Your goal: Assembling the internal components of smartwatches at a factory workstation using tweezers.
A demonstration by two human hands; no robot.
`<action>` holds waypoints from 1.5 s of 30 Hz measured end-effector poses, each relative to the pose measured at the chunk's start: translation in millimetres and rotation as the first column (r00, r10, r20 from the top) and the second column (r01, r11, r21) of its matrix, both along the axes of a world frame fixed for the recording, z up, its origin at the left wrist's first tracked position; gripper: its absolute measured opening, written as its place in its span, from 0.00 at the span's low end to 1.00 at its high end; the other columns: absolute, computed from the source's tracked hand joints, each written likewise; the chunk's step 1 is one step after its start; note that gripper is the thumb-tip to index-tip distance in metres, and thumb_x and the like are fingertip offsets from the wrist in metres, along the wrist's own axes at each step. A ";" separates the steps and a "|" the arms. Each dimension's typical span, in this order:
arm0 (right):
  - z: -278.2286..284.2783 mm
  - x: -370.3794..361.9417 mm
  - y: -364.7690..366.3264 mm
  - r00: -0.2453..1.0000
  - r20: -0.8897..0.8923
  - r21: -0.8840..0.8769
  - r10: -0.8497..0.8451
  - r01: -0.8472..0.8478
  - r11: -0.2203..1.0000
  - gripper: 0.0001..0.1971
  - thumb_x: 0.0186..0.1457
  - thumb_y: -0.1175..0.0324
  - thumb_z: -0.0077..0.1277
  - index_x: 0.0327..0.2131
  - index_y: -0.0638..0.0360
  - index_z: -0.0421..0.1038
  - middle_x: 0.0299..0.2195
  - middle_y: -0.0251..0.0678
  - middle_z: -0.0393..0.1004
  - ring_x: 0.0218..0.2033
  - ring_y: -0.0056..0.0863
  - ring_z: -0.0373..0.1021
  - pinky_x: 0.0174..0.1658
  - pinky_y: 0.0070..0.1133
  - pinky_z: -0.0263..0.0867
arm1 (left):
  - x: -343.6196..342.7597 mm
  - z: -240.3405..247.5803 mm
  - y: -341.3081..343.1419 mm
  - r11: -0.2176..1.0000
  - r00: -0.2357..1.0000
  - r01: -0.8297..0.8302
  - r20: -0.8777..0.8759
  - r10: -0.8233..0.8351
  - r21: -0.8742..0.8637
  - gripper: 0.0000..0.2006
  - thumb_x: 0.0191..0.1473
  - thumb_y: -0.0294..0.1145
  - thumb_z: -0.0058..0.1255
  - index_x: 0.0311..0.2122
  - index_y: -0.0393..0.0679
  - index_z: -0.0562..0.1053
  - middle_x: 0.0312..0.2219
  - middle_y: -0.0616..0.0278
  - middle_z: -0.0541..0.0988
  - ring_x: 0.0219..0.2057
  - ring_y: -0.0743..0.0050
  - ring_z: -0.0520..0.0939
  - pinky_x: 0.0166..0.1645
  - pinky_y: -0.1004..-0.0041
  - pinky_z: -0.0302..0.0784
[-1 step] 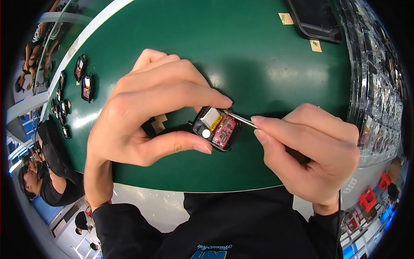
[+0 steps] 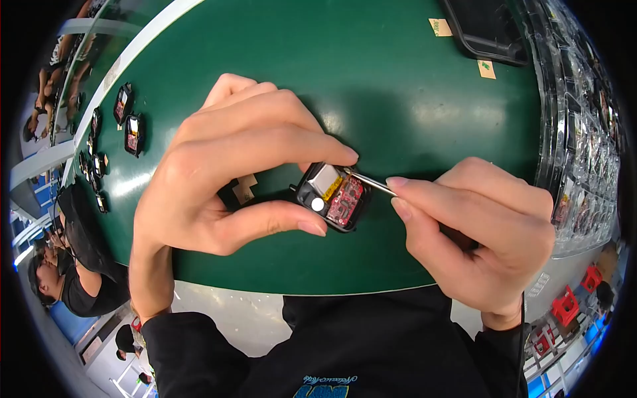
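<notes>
My left hand (image 2: 219,169) grips a small open black device case (image 2: 359,211) between thumb and fingers, above the table. Inside the case lie a silver battery cell (image 2: 324,179), a strip of yellow tape (image 2: 331,189), a red circuit board (image 2: 344,203) and a white round piece (image 2: 318,204). From the right, my right hand (image 2: 481,232) pinches a thin pair of metal tweezers (image 2: 375,184). Their tip touches or nearly touches the case's upper corner, by my left fingertip. Most of the tweezers is hidden in my right hand.
Several similar open cases (image 2: 134,135) lie at the table's left. A black tray-like object (image 2: 488,33) and small tan paper pieces (image 2: 486,69) are at the far right. Stacked clear plastic trays (image 2: 584,166) line the right edge of the green table (image 2: 398,79). People sit beyond the left side.
</notes>
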State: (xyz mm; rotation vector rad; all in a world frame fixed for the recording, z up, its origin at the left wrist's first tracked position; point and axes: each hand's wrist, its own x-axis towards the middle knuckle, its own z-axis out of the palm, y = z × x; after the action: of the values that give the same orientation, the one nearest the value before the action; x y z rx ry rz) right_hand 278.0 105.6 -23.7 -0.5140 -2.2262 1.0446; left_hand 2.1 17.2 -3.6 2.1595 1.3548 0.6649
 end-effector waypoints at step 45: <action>-1.3 2.7 -6.1 1.000 -0.008 -0.006 -0.016 0.016 1.000 0.14 0.44 0.88 0.66 0.37 0.67 0.87 0.20 0.32 0.75 0.17 0.16 0.66 0.20 0.17 0.56 | 3.0 5.2 -0.8 0.999 0.999 0.017 -0.035 -0.015 0.039 0.29 0.46 0.56 0.75 0.42 0.39 0.86 0.32 0.58 0.86 0.29 0.64 0.79 0.44 0.64 0.65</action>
State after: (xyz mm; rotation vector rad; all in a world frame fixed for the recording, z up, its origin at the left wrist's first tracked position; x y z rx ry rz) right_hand 280.6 99.5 -25.0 -0.5280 -2.2093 1.0438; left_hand 5.1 16.4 1.6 2.2198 1.3512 0.6562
